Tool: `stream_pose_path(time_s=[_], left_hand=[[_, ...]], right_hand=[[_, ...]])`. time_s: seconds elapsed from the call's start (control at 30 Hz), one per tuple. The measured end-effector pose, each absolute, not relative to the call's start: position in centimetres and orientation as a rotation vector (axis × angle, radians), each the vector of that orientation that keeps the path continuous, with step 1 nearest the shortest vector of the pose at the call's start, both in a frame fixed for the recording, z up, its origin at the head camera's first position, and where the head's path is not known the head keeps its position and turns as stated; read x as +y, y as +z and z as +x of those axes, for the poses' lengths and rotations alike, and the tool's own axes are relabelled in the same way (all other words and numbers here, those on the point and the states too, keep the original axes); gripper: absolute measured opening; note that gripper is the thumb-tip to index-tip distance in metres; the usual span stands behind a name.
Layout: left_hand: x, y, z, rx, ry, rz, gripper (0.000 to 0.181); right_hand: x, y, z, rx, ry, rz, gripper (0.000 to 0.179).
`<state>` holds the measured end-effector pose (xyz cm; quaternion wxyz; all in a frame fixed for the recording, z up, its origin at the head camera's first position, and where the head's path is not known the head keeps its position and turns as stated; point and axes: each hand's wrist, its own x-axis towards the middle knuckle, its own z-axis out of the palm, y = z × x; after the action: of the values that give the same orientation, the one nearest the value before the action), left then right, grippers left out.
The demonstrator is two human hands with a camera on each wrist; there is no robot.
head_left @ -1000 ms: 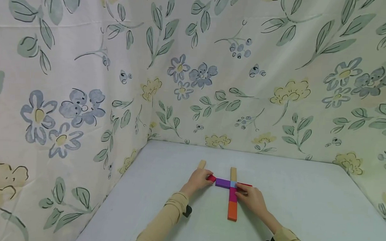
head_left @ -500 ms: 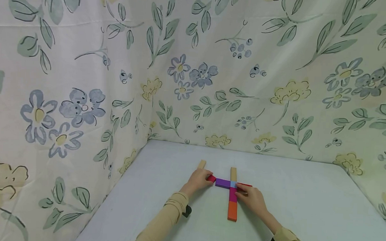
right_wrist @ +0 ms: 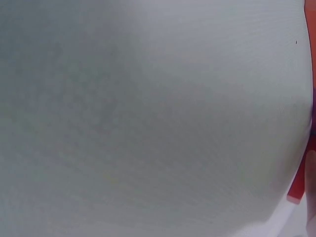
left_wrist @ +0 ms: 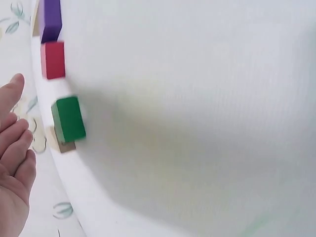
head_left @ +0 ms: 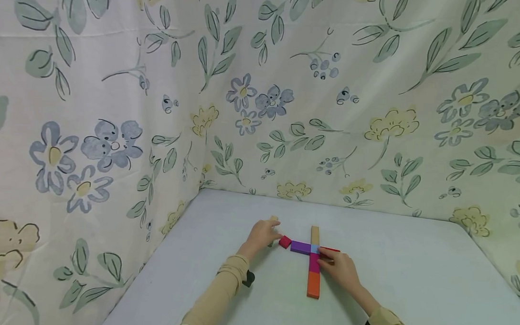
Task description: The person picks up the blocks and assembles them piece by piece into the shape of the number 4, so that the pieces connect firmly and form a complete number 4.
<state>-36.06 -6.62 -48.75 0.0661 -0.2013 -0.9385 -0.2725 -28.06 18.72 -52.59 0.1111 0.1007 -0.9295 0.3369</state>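
In the head view, my left hand (head_left: 261,236) is beside a small red block (head_left: 285,242), thumb and forefinger spread with nothing between them. The left wrist view has its fingers extended near a green block (left_wrist: 70,119), which is mostly hidden by the hand in the head view. A cross of blocks lies to the right: light blue (head_left: 314,248) centre, wooden (head_left: 315,234) top, purple (head_left: 300,247) left, magenta (head_left: 314,263) and orange (head_left: 313,285) below, flat red block (head_left: 333,250) right. My right hand (head_left: 341,269) touches the cross near its centre, partly covering the flat red block; its grip cannot be told.
Another wooden block (head_left: 274,218) lies beyond my left hand. The blocks lie on a white table (head_left: 390,248), with a floral cloth (head_left: 295,149) hanging behind it and another stretch along its left side.
My left hand has let go of the small red block and moved slightly left, its fingers spreading. The small red block and the cross stay in place; my right hand has not visibly moved.
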Motion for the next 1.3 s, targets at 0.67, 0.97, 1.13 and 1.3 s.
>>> stream_pose_path(time_s=[0.67, 0.97, 1.13, 1.3], left_hand=[[-11.1, -48.8, -38.4, -2.893, -0.906, -0.464, 0.041], [-10.8, -49.9, -38.6, -2.859, -0.854, -0.628, 0.036], [-9.9, -49.9, -38.7, -2.893, -0.819, -0.666, 0.037], [-9.2, -49.6, -38.4, -2.922, -0.759, -0.675, 0.039]], right_hand=[[18.7, -52.2, -28.1, -2.73, 0.993, 0.296, 0.036], [18.8, -52.2, -28.1, -2.743, 0.994, 0.276, 0.037], [18.7, -52.2, -28.1, -2.736, 0.996, 0.276, 0.036], [18.7, -52.7, -28.2, -2.726, 0.992, 0.283, 0.036]])
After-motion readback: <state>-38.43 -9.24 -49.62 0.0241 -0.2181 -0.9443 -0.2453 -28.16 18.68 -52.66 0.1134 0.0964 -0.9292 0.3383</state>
